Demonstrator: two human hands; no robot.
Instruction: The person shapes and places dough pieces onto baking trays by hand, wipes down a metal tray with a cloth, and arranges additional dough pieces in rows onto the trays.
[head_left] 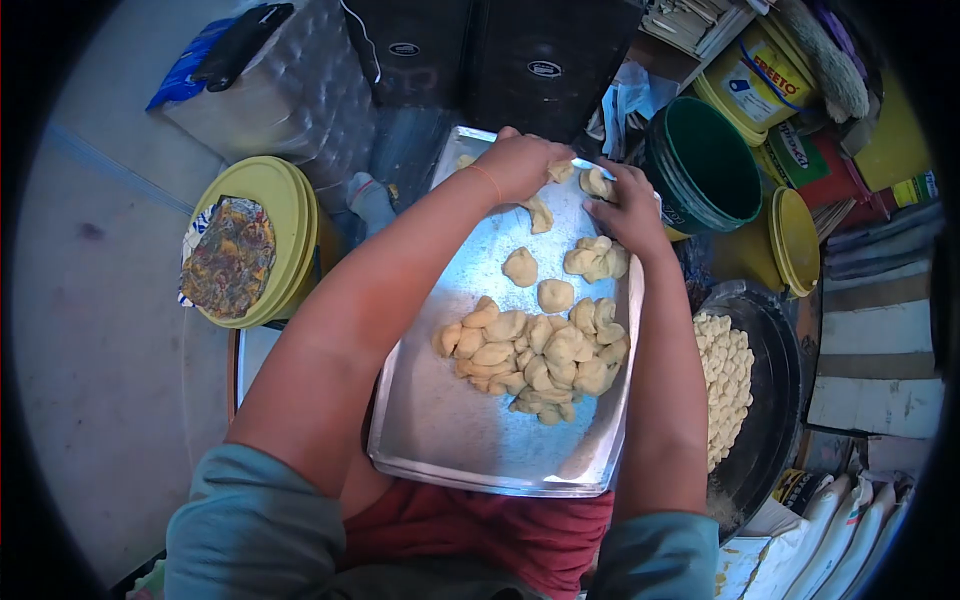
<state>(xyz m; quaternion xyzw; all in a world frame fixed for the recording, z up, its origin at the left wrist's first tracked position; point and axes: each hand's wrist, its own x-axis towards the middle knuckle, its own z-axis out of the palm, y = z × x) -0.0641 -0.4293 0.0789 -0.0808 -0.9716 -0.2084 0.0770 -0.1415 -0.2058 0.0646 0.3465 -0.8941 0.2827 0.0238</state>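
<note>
Head view: I look down on a metal tray [430,430] with dough on it. Both hands work at its far end. The left hand [525,168] curls its fingers over a dough piece [561,172]; I cannot tell whether they pinch it. The right hand [632,212] holds its thumb apart from its fingers beside another piece [597,186], and I cannot tell if that one is gripped either.

I judge the work to be partway along. The dough is already in separate lumps, most of them in a heap [545,350] nearer the person. Left to deal with, I think, are the loose lumps [520,267] scattered between heap and hands. A dark basin [778,385] at right holds many small pale pieces [725,385].
</note>
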